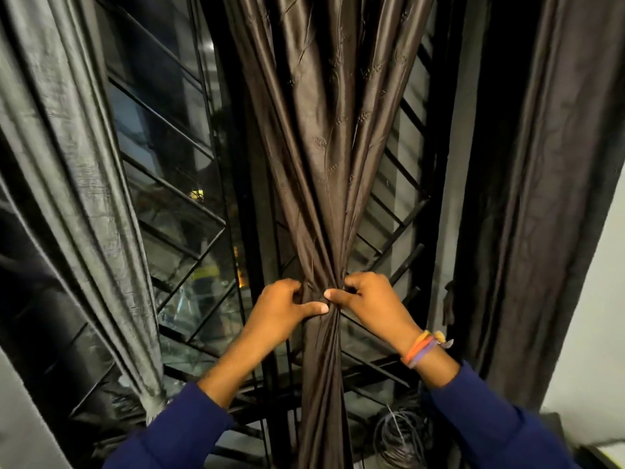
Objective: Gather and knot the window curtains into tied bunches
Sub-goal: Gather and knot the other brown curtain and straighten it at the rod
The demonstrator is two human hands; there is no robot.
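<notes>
A dark brown satin curtain (324, 137) hangs in the middle of the window, drawn together into a narrow bunch at waist height. My left hand (280, 309) grips the bunch from the left, thumb laid across its front. My right hand (368, 302) grips it from the right at the same height, thumb pointing left. Both thumbs nearly meet on the gathered fabric. Below my hands the cloth falls in a tight column (321, 401).
A grey curtain (77, 184) hangs at the left, gathered low near the sill. Another dark curtain (527, 198) hangs loose at the right beside a white wall (595, 333). Behind is a window with a black metal grille (182, 204). A coil of wire (402, 438) lies at the sill.
</notes>
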